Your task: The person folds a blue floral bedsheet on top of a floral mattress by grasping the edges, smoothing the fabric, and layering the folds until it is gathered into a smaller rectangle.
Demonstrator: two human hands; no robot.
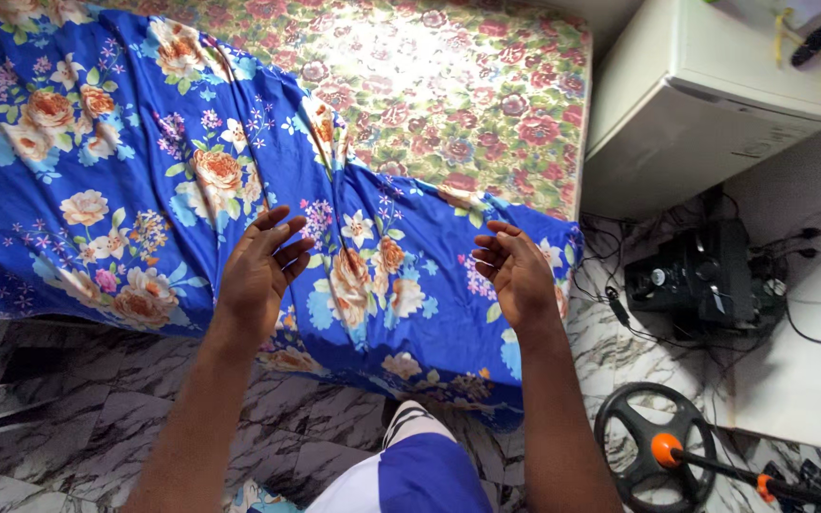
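Blue floral fabric, a bedsheet [144, 180] printed with orange, cream and pink roses, was spread loosely over the near and left part of a mattress [448, 85], with folds running diagonally across it and its near edge hanging down toward the floor. The far right part of the mattress was left uncovered, and its own cover, patterned with red and pink flowers on a pale green ground, was seen there in bright light.

Both hands were held out above the sheet near the bed's near edge. The left hand [260, 271] was held open with the fingers spread and slightly curled, and nothing was gripped in it; whether it touched the cloth could not be told. The right hand [515, 271] was likewise held open and empty, the fingers bent loosely inward, just above the sheet near its right corner. The two hands were set well apart, with a cluster of printed flowers between them.

A grey and white marbled floor [97, 418] was seen below the bed. To the right of the mattress a white cabinet [705, 95] was placed, and below it a black device [700, 275] surrounded by tangled cables. A round black fan base [653, 456] with an orange fitting was seen on the floor at the lower right.
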